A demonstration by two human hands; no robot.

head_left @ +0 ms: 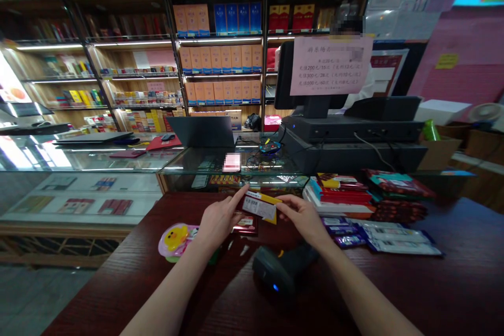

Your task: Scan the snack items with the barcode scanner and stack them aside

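A small flat yellow-edged packet [259, 207] is held up above the dark wooden counter, its white barcode label facing me. My right hand [301, 216] pinches its right corner between thumb and fingers. At its left end is my left hand [220, 220], index finger stretched forward past the packet and thumb beneath, closed on that edge. Below the packet lies a dark red packet [246, 224], partly covered. A black barcode scanner [275, 269] with a blue light rests between my forearms. Beside my left wrist is a pink toy package with a yellow duck [176, 238], partly hidden.
Purple-and-white wrapped packets [397, 237] lie to the right, with stacked red and white packages [338, 197] behind them. Beyond the counter [118, 283] stand a glass display case [181, 160], a laptop [202, 131] and a monitor with a pink sign [331, 65]. A person is partly visible behind the monitor.
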